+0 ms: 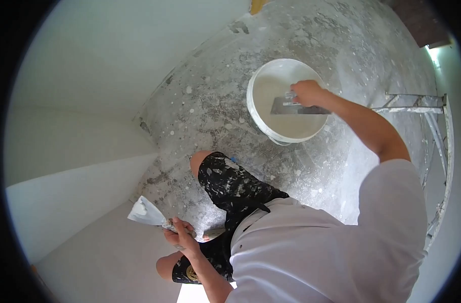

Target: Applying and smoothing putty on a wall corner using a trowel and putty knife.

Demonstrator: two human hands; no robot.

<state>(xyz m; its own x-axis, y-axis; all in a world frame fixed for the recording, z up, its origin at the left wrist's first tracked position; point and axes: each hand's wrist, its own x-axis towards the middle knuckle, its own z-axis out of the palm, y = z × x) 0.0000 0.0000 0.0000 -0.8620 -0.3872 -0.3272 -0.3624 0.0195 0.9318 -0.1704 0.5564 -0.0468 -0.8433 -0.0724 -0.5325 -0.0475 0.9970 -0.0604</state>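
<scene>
My right hand (309, 93) is closed round the handle of a plastering trowel (286, 107), a flat rectangular metal blade held over the open mouth of a white bucket (251, 108). Pale, creamy filler (269, 91) lies inside that bucket; the trowel and hand hide part of it. Lower left, my left hand (182, 235) grips a putty knife (152, 216) by its handle. Its wide blade points away to the left and carries a lump of white filler (140, 206).
The grey concrete floor (210, 101) is spattered with white. Pale walls (99, 65) rise at the left, meeting in a corner. A paint-marked metal stepladder (446, 131) stands at the right. A dark brown panel (420, 22) shows at the far right.
</scene>
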